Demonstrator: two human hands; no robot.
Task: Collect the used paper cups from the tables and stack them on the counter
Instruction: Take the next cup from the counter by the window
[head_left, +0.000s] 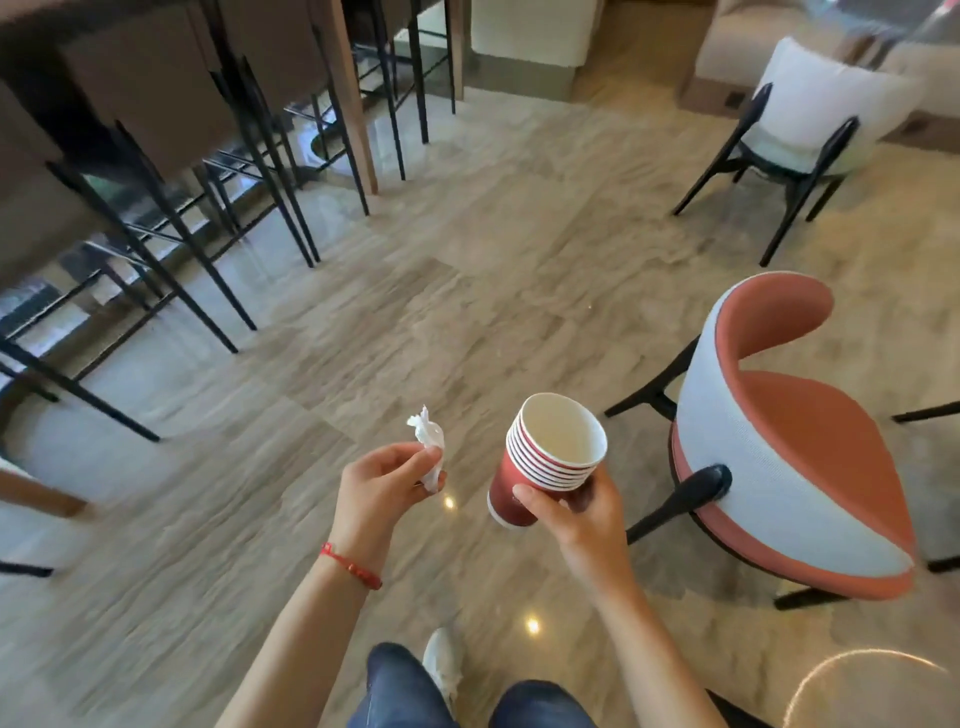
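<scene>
Along the left edge I see a row of tall stools (171, 130) on thin black legs, pushed in under a dark counter (31, 15) that runs across the top corner. Moving inward, my left hand (382, 480) is raised over the pale stone floor (467, 270), a red cord bracelet (350, 565) on its wrist; its fingers are curled and pinch a crumpled white napkin (428, 449) that sticks up above the fingertips. Just beside it, apart from it, my right hand (582, 512) grips a stack of paper cups (545, 460) from below and behind, thumb across the red wall of the outermost cup, fingers wrapped round the far side. The stack is tilted, its open white mouth turned up and toward me, with several nested rims showing. Below the hands are my jeans (405, 691) and one white shoe (441, 662). To the right stands an orange and white armchair (789, 452), near the cups, and farther back a white chair (815, 114).
</scene>
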